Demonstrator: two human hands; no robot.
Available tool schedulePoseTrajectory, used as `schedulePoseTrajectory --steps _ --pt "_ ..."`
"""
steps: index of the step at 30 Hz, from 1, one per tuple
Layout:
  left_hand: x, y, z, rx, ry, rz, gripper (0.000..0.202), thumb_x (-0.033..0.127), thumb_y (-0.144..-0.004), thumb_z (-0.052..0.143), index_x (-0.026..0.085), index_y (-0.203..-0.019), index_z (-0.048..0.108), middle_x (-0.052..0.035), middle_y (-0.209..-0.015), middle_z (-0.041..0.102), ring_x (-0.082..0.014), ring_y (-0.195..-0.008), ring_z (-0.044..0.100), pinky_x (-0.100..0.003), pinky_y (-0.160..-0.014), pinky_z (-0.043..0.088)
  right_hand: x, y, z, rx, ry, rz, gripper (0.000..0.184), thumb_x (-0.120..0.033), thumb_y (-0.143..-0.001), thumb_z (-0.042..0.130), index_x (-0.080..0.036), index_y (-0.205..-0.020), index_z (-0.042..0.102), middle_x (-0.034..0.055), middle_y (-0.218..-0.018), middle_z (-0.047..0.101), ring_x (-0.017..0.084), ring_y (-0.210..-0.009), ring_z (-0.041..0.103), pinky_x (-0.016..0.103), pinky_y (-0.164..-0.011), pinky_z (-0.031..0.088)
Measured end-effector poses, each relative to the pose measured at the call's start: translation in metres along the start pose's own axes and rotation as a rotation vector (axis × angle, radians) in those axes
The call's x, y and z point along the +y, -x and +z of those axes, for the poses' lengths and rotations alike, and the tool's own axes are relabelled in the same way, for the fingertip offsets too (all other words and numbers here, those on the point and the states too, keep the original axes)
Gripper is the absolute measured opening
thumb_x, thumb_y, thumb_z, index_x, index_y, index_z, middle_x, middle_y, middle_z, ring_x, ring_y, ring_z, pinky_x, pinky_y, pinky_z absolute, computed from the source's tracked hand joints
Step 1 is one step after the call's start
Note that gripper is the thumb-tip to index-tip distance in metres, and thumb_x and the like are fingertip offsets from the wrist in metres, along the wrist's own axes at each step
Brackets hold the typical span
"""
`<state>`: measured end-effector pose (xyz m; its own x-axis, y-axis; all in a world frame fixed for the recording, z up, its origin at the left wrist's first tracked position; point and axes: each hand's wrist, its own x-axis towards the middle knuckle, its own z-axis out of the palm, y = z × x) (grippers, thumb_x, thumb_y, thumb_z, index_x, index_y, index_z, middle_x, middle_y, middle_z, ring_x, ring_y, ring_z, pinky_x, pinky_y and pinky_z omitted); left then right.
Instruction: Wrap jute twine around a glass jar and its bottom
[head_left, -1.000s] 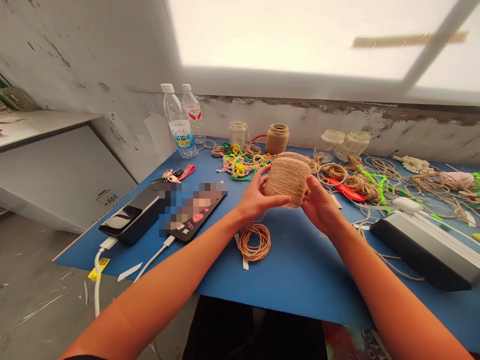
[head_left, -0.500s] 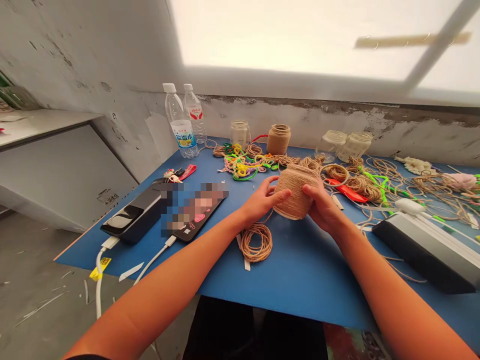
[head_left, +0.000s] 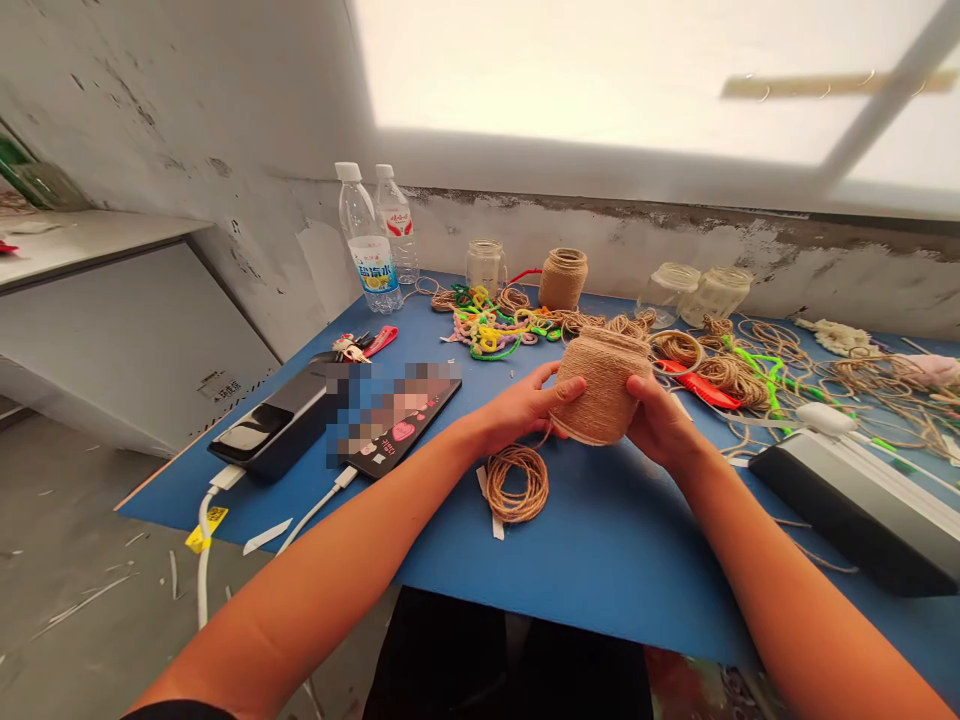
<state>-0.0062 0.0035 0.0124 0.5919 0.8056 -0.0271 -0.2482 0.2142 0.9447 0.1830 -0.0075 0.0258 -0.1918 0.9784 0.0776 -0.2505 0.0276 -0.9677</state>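
A jar wrapped in brown twine (head_left: 602,388) is held above the blue table, slightly tilted. My left hand (head_left: 531,408) grips its left side, thumb across the twine and fingers behind. On the opposite side my right hand (head_left: 664,418) closes around it, thumb pressed to the front. A narrow strip at the jar's base shows no twine. Just below my left hand lies a coil of twine (head_left: 517,486) on a white strip; a strand runs from the coil up toward the jar.
Behind stand another twine-wrapped jar (head_left: 563,280), clear glass jars (head_left: 716,297) and plastic bottles (head_left: 373,262). Colourful cords (head_left: 491,328) and a red tool (head_left: 697,384) lie amid loose twine. A phone (head_left: 405,428) and dark device (head_left: 277,425) are at left, a grey-black box (head_left: 855,510) at right.
The view has shifted slightly. Both hands still hold the wrapped jar, with small shifts of the fingers; more of my left fingers shows beneath it.
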Motion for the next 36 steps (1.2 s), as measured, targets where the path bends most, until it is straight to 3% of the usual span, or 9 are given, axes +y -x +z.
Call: schedulePoseTrajectory --steps 6,11,15,22,24,27,30,32,36 --pt "-0.004 -0.004 0.001 0.103 -0.036 0.076 0.089 0.039 -0.066 0.087 0.021 -0.140 0.039 -0.0126 -0.118 0.066 -0.0287 -0.108 0.063 -0.043 -0.093 0.050 0.002 -0.005 -0.008 -0.030 0.066 -0.053 0.046 -0.036 -0.074 0.074 -0.033 -0.117 0.061 -0.0017 -0.129 0.066 0.027 -0.132 0.050 0.043 -0.112 0.037" --pt "-0.010 -0.009 0.001 0.236 -0.265 0.304 0.097 0.028 -0.057 0.091 0.021 -0.139 0.039 -0.0113 -0.141 0.053 -0.0285 -0.128 0.050 -0.040 -0.108 0.040 0.005 -0.008 -0.006 0.069 0.010 -0.069 0.050 -0.020 -0.068 0.072 -0.034 -0.114 0.059 -0.0063 -0.106 0.072 0.019 -0.111 0.062 0.034 -0.103 0.044" --pt "-0.010 -0.011 -0.005 0.321 -0.401 0.390 0.086 0.028 -0.060 0.088 0.022 -0.133 0.043 -0.0084 -0.136 0.056 -0.0273 -0.125 0.052 -0.039 -0.107 0.040 0.005 -0.008 -0.001 0.127 0.125 -0.076 0.039 -0.025 -0.069 0.074 -0.030 -0.105 0.061 -0.0036 -0.106 0.074 0.020 -0.107 0.064 0.038 -0.101 0.046" --pt "-0.017 -0.017 -0.021 0.424 -0.600 0.456 0.102 0.019 -0.049 0.090 0.020 -0.137 0.040 -0.0117 -0.138 0.050 -0.0307 -0.129 0.045 -0.042 -0.110 0.036 0.002 -0.007 0.002 0.144 0.445 -0.078 0.042 -0.037 -0.069 0.071 -0.026 -0.109 0.063 0.0040 -0.110 0.073 0.025 -0.105 0.064 0.039 -0.086 0.050" --pt "-0.017 -0.017 -0.023 0.425 -0.631 0.462 0.097 0.019 -0.048 0.090 0.020 -0.134 0.044 -0.0112 -0.137 0.049 -0.0311 -0.129 0.045 -0.042 -0.111 0.035 0.001 -0.006 0.000 0.239 0.585 -0.064 0.034 -0.039 -0.073 0.063 -0.023 -0.104 0.064 0.0040 -0.099 0.073 0.023 -0.094 0.064 0.036 -0.077 0.049" --pt "-0.017 -0.019 -0.024 0.449 -0.634 0.437 0.096 0.020 -0.048 0.091 0.020 -0.133 0.045 -0.0112 -0.135 0.050 -0.0314 -0.127 0.045 -0.043 -0.110 0.035 -0.002 -0.001 0.001 0.305 0.742 0.010 0.020 -0.038 -0.078 0.055 -0.020 -0.077 0.064 0.0013 -0.069 0.066 0.019 -0.068 0.059 0.033 -0.064 0.043" --pt "-0.017 -0.019 -0.024 0.501 -0.615 0.425 0.098 0.021 -0.049 0.091 0.020 -0.135 0.043 -0.0112 -0.134 0.051 -0.0313 -0.126 0.046 -0.044 -0.108 0.036 -0.002 0.008 0.011 0.036 0.792 0.114 0.020 -0.037 -0.075 0.065 -0.019 -0.067 0.069 0.0000 -0.062 0.065 0.018 -0.063 0.058 0.032 -0.063 0.044" --pt "-0.016 -0.019 -0.023 0.527 -0.607 0.424 0.097 0.020 -0.050 0.090 0.021 -0.135 0.042 -0.0104 -0.132 0.051 -0.0306 -0.125 0.046 -0.043 -0.108 0.037 0.003 0.015 0.023 -0.221 0.881 0.106 0.024 -0.040 -0.080 0.065 -0.020 -0.091 0.074 0.0026 -0.087 0.072 0.021 -0.077 0.062 0.034 -0.071 0.047" --pt "-0.014 -0.017 -0.022 0.552 -0.617 0.403 0.095 0.018 -0.050 0.089 0.021 -0.133 0.043 -0.0091 -0.129 0.051 -0.0297 -0.122 0.048 -0.043 -0.106 0.039 0.015 0.022 0.040 -0.405 1.002 0.008 0.047 -0.039 -0.077 0.075 -0.019 -0.119 0.067 0.0106 -0.121 0.066 0.029 -0.109 0.059 0.042 -0.095 0.047"
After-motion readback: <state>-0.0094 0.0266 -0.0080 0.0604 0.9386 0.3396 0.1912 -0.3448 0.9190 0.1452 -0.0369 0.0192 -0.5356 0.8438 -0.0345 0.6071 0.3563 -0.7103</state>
